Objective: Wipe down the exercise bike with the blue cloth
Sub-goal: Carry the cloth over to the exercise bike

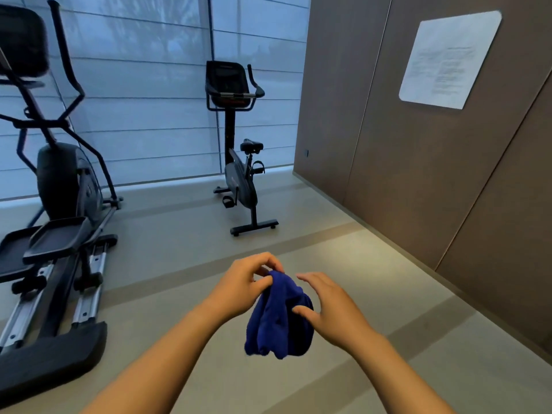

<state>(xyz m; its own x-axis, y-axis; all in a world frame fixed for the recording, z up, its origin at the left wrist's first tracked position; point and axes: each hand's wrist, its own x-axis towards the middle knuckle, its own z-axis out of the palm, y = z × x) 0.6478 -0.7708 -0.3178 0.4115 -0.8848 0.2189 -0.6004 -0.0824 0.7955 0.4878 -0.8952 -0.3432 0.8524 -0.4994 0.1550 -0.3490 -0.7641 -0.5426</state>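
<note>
Head camera looks down at both forearms reaching forward over the pale floor (pixel 185 234). The left hand (pixel 242 288) pinches the top edge of the blue cloth (pixel 274 321) between thumb and curled fingertips, so the cloth hangs bunched in the air between the two hands. The right hand (pixel 331 306) is loosely spread, its fingers fairly straight and its thumb touching the cloth's right side. The exercise bike (pixel 239 177) stands well apart, farther across the floor by the window blinds (pixel 143 85), upright, untouched. An elliptical trainer (pixel 65 180) fills the left side. On the brown wall panels (pixel 403 162) to the right hangs a white notice (pixel 451 59), its print too blurred to read.
</note>
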